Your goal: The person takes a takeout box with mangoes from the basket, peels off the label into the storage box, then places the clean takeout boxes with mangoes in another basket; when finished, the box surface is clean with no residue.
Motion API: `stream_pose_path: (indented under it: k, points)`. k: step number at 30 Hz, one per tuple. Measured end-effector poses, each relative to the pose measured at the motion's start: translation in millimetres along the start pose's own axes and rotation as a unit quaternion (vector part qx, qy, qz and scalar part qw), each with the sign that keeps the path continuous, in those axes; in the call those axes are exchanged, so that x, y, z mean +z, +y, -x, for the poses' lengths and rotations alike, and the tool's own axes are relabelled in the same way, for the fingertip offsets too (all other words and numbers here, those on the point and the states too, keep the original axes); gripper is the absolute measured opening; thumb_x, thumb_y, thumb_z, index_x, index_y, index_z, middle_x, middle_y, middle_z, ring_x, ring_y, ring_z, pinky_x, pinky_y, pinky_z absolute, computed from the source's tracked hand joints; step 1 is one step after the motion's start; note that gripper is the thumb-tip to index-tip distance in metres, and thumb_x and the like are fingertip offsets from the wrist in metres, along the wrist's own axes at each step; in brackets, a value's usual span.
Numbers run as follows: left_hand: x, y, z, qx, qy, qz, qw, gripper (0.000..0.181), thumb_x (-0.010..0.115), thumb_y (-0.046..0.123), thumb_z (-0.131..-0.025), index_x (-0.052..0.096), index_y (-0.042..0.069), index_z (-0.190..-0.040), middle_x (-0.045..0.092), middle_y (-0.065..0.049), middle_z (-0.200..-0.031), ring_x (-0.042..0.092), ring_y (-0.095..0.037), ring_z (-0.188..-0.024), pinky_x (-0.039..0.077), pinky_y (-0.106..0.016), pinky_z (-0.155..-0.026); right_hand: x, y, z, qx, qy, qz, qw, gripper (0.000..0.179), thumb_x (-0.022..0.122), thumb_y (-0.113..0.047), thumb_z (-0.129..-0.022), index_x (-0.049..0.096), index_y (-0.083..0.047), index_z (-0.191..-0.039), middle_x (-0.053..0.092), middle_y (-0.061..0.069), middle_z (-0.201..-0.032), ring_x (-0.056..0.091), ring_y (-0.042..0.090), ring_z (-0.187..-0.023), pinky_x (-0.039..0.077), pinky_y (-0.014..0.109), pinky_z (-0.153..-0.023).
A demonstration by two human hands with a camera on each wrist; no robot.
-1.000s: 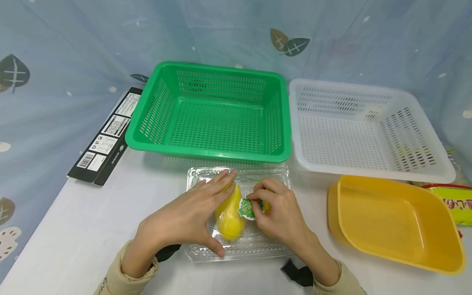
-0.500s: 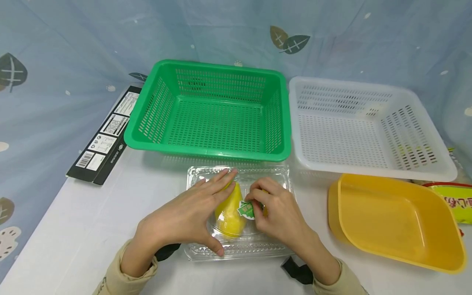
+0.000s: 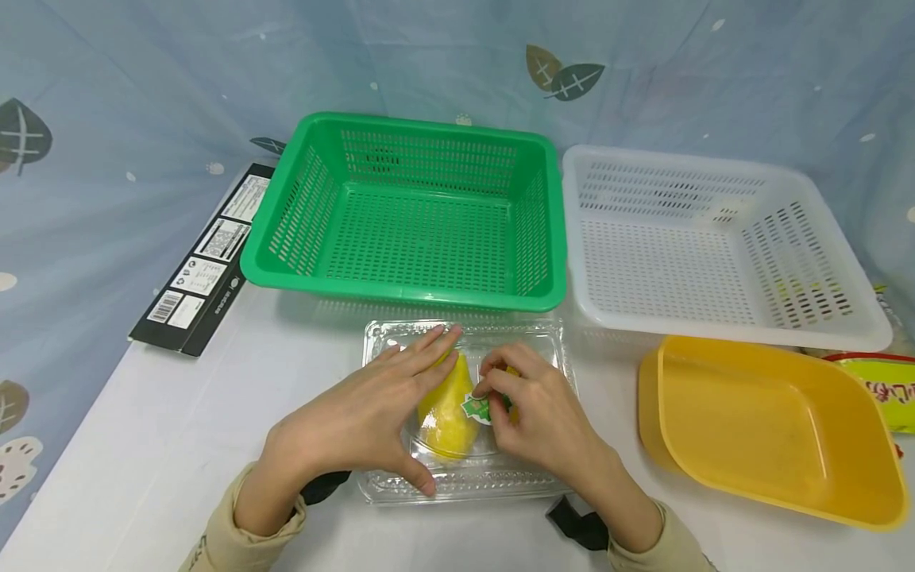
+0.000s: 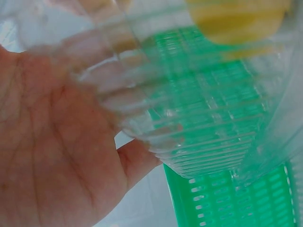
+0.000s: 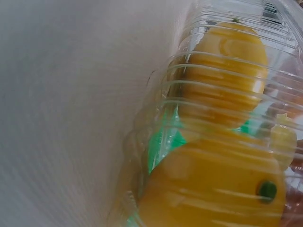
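Note:
A clear plastic clamshell box lies on the table in the head view, with yellow fruit inside. My left hand rests on the left part of its lid, fingers straight and spread, thumb near the front rim. Over the right part of the lid, my right hand pinches the edge of a green and white sticker between thumb and forefinger; its right part is hidden behind the fingers. Through the box's ribbed wall, the right wrist view shows rounded yellow fruits. The left palm appears beside the box in the left wrist view.
Behind the box stands a green basket, with a white basket to its right. A yellow tub sits at the right, near a green-yellow packet. At the left lies a flat black box with white labels.
The right fingers have shifted slightly, and the sticker's visible edge looks more folded than before. My left hand has stayed in place on the lid.

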State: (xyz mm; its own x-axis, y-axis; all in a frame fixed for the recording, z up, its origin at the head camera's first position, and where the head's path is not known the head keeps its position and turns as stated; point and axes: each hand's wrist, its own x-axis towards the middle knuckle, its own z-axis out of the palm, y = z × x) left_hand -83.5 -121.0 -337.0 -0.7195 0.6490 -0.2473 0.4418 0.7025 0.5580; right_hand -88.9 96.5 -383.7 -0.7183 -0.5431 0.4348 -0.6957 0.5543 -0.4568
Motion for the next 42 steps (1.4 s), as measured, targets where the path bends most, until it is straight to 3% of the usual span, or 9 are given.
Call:
stream_pose_path:
  k: [11,19,22,27,36,42]
  points:
    - [-0.4,0.9,-0.1,-0.002,-0.001,-0.002,1.0,0.124,0.089,0.05,-0.052,0.03,-0.001,-0.148,0.009,-0.007,-0.163,0.006,-0.022,-0.151,0.021,-0.059,-0.116,0.9,0.6,0.1,-0.02,-0.004,0.008,0.9998,0.024,0.064,0.013,-0.062,0.073,-0.005,-0.074,0.056,-0.002,-0.072,0.05,0.01,-0.07,0.046,0.017,-0.062]
    - [-0.7,1.1,0.3,-0.002,0.0,-0.005,1.0,0.124,0.089,0.05,-0.052,0.03,-0.002,-0.148,0.009,-0.007,-0.163,0.007,-0.023,-0.151,0.021,-0.058,-0.116,-0.1,0.0,0.0,-0.021,-0.01,0.02,0.9995,0.022,0.062,0.01,-0.061,0.066,-0.011,-0.067,0.058,0.0,-0.083,0.053,0.012,-0.075,0.049,0.021,-0.064]
    - [-0.8,1.2,0.5,-0.002,0.0,-0.003,1.0,0.124,0.089,0.05,-0.052,0.03,-0.002,-0.148,0.009,-0.007,-0.162,0.007,-0.023,-0.151,0.021,-0.058,-0.116,0.2,-0.4,0.2,-0.024,-0.015,0.032,0.9991,0.023,0.06,0.01,-0.062,0.063,-0.011,-0.068,0.054,-0.002,-0.078,0.05,0.011,-0.072,0.046,0.02,-0.062]
    - [-1.0,1.0,0.5,-0.001,-0.002,0.0,1.0,0.124,0.088,0.05,-0.052,0.029,-0.001,-0.149,0.009,-0.007,-0.162,0.007,-0.023,-0.151,0.021,-0.059,-0.116,0.0,-0.6,0.0,-0.022,-0.026,0.033,0.9989,0.024,0.061,0.011,-0.064,0.068,-0.01,-0.074,0.05,-0.005,-0.072,0.045,0.008,-0.068,0.042,0.018,-0.061]
    - [1.5,1.7,0.3,0.01,0.007,-0.004,0.9999,0.12,0.089,0.049,-0.054,0.032,-0.002,-0.148,0.009,-0.006,-0.163,0.01,-0.024,-0.151,0.025,-0.062,-0.113,-2.8,1.6,0.3,-0.048,-0.028,0.048,0.9973,0.023,0.065,0.008,-0.061,0.062,-0.015,-0.064,0.056,-0.003,-0.078,0.049,0.011,-0.073,0.046,0.024,-0.065]
    - [1.2,2.1,-0.7,0.013,0.004,-0.004,0.9999,0.12,0.089,0.048,-0.054,0.033,-0.002,-0.147,0.01,-0.007,-0.163,0.01,-0.025,-0.151,0.025,-0.062,-0.113,-5.1,1.2,-0.5,-0.048,-0.048,0.053,0.9963,0.026,0.062,0.009,-0.062,0.07,-0.012,-0.076,0.047,-0.006,-0.07,0.043,0.009,-0.068,0.041,0.021,-0.063]
